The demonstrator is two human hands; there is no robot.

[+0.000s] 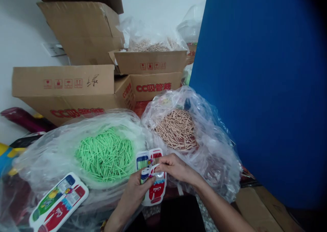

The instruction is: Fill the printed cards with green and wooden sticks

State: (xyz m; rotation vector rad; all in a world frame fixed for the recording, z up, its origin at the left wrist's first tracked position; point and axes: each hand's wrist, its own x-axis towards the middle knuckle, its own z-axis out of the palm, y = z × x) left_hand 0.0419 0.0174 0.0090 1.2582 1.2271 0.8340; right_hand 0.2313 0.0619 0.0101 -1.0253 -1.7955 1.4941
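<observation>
You hold the Cola pack (157, 192) low in the middle of the frame. Your left hand's (138, 185) fingers pinch its side; your right hand's (176, 166) fingers pinch near its top. You seem to be opening or shutting it, so next likely needs a gentle, steady hold.

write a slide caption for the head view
Left hand holding Cola-printed packaging, right hand touching it, near plastic bags of green sticks and tan sticks.
</observation>
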